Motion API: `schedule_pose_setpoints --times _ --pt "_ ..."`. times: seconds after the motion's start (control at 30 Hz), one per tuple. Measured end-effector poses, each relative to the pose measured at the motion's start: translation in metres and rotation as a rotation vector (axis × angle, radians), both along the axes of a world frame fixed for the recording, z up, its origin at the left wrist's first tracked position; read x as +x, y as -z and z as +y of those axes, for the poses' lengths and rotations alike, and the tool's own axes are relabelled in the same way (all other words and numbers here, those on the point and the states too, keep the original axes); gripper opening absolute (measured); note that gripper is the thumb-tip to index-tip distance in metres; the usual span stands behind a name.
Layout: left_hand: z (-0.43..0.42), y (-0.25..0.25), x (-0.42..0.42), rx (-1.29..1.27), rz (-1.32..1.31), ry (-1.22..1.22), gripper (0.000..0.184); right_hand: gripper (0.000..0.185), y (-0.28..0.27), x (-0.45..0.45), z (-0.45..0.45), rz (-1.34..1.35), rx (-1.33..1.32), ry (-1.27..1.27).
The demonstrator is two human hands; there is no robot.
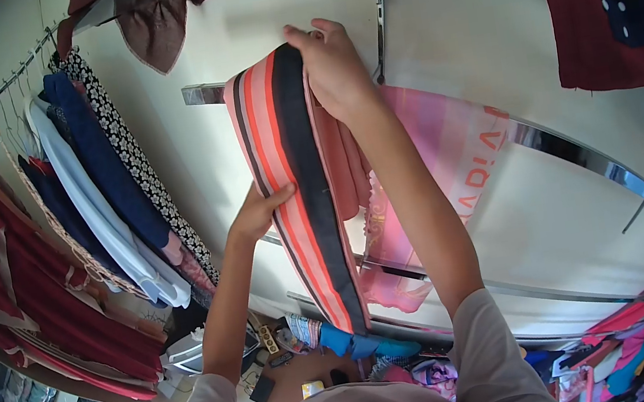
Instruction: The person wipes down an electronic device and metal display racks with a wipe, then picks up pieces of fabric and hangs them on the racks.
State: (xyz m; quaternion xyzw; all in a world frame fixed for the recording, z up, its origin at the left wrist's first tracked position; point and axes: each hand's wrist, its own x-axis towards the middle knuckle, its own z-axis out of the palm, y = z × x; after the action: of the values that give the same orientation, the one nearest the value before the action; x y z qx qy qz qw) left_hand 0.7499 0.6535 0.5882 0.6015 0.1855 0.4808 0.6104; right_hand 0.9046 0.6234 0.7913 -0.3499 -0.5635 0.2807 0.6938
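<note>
A long folded cloth (298,179), like a scarf, with pink, orange and black stripes hangs down in front of me at a metal wall rail. At its upper right edge is my right hand (331,66), closed on the cloth with some fingers hidden behind it. Lower down, my left hand (259,213) pinches the left edge, thumb on the front and fingers behind. Plain pink cloth (344,168) hangs just behind the striped one. To the right, a sheer pink and purple scarf (431,151) with printed letters drapes over the rail.
Clothes on hangers (91,185) hang from a rod at the left, beside dark red garments (24,270). A curved metal rail (573,151) crosses the wall at right. Overhead hangs a brown cloth (152,22). Fabrics (605,367) lie piled at lower right; small items lie on the floor.
</note>
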Motion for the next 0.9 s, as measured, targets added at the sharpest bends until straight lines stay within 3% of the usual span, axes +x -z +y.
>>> schedule_pose_setpoints --times 0.07,0.1,0.13,0.2,0.27,0.33,0.4,0.47,0.53,0.57,0.67,0.7,0.77,0.83,0.9 --pt "-0.019 -0.028 -0.003 -0.039 -0.157 -0.009 0.069 0.058 0.003 -0.007 -0.037 -0.378 0.008 0.29" --pt "-0.018 -0.033 -0.01 -0.027 -0.189 -0.022 0.06 0.056 0.015 -0.006 -0.042 -0.506 0.221 0.381" --pt "-0.031 -0.044 -0.014 -0.108 -0.255 -0.077 0.056 0.055 0.031 -0.004 -0.044 -0.486 0.374 0.385" --pt "-0.032 -0.057 -0.024 0.01 -0.345 0.056 0.053 0.052 0.07 -0.001 -0.045 -0.434 0.681 0.393" --pt "-0.04 -0.071 -0.027 0.02 -0.382 0.159 0.049 0.046 0.115 0.007 -0.063 -0.489 0.701 0.44" --pt "-0.041 -0.072 -0.03 -0.064 -0.383 0.202 0.048 0.055 0.175 0.018 -0.06 -0.554 0.608 0.393" --pt "-0.047 -0.068 -0.027 -0.025 -0.322 0.081 0.047 0.065 0.215 0.013 -0.033 -0.483 0.376 0.583" --pt "-0.05 -0.059 -0.028 -0.013 -0.238 -0.018 0.048 0.076 0.226 0.005 -0.03 -0.406 0.212 0.662" --pt "-0.047 -0.049 -0.03 -0.028 -0.158 0.056 0.053 0.087 0.206 0.006 -0.024 -0.334 0.158 0.645" --pt "-0.046 -0.043 -0.031 -0.015 -0.112 0.061 0.054 0.071 0.197 0.006 -0.027 -0.306 0.116 0.578" --pt "-0.04 -0.018 -0.032 -0.029 0.037 0.105 0.058 0.044 0.194 0.009 -0.006 -0.16 -0.029 0.278" --pt "-0.038 -0.005 -0.032 -0.013 0.104 0.107 0.059 0.039 0.224 0.013 0.026 0.275 -0.103 0.056" --pt "-0.043 0.016 -0.028 -0.006 0.154 0.1 0.053 0.037 0.249 0.017 0.027 0.135 -0.162 0.024" --pt "-0.031 0.033 -0.029 -0.009 0.116 0.156 0.043 0.035 0.277 0.019 0.028 0.185 -0.269 -0.077" --pt "-0.03 0.027 -0.025 -0.007 0.034 0.099 0.025 0.034 0.307 0.022 0.03 0.032 -0.272 0.044"
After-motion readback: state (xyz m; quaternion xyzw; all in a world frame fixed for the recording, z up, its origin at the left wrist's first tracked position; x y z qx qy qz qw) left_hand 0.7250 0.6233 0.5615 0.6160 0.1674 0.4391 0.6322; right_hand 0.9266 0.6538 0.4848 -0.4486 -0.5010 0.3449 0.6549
